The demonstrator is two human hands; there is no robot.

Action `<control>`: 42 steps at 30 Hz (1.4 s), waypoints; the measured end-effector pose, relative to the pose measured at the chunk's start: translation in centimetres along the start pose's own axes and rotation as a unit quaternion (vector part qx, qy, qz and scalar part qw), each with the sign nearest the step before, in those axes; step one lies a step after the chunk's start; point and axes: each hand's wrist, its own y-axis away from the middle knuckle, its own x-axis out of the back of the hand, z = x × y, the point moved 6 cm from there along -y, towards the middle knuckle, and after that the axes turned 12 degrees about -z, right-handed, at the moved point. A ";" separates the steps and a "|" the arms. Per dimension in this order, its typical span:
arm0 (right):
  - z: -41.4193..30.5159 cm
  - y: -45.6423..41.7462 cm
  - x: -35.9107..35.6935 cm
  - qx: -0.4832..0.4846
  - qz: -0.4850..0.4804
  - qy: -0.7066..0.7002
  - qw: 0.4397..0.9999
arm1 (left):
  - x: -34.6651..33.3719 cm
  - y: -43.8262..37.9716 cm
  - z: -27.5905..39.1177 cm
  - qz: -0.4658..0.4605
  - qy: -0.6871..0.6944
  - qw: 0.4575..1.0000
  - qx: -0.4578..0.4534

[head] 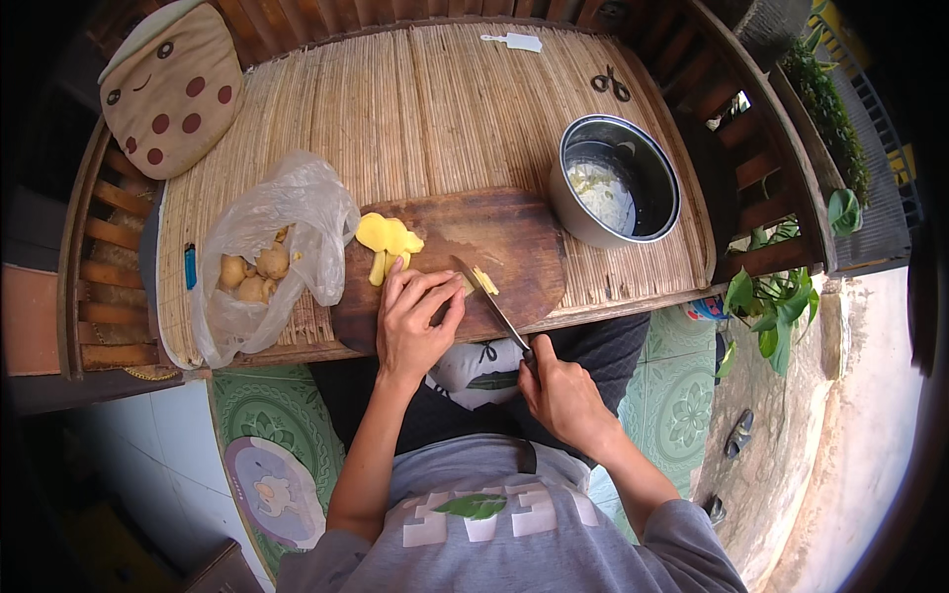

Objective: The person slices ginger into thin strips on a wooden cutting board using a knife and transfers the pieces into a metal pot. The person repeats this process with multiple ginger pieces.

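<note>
On the wooden cutting board (pixel 445 222), my left hand (pixel 419 319) presses its fingertips on a small stack of pale potato slices (pixel 467 286). My right hand (pixel 567 393) is closed round the dark handle of a kitchen knife (pixel 500 315), whose blade slants over the board just right of those slices. Thin cut strips (pixel 485 280) lie against the blade's right side. Beyond my left fingertips, several yellow potato slices (pixel 385 236) lie piled near the board's left edge. A metal pot (pixel 593 215) with a dark inside stands right of the board and holds pale strips in what looks like water.
An open clear plastic bag (pixel 311 200) of potatoes (pixel 271 261) lies left of the board, beside a blue lighter (pixel 190 267). Scissors (pixel 611 84) and a white peeler-like tool (pixel 513 41) lie at the back of the bamboo mat (pixel 415 111). A cushion (pixel 174 96) leans at the back left.
</note>
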 end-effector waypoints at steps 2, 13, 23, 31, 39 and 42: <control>0.0 0.2 0.2 -0.010 -0.003 0.003 1.000 | 0.0 0.0 0.0 0.001 0.001 1.000 0.002; -0.7 1.3 0.7 -0.011 -0.006 0.025 1.000 | 0.0 0.0 0.1 -0.001 -0.001 1.000 0.005; -1.3 1.2 1.2 -0.012 -0.018 0.083 0.996 | 0.1 -0.1 0.2 0.001 -0.001 1.000 0.008; 0.0 0.3 -0.8 0.000 0.002 0.054 0.999 | 0.1 0.0 0.2 0.006 0.000 1.000 0.007; 0.1 -0.1 -0.2 0.006 -0.002 0.000 1.000 | 0.2 -0.1 0.3 0.005 0.003 1.000 0.004; 0.1 0.2 0.1 -0.010 0.000 -0.002 1.000 | 0.1 -0.1 0.2 0.013 0.001 1.000 -0.005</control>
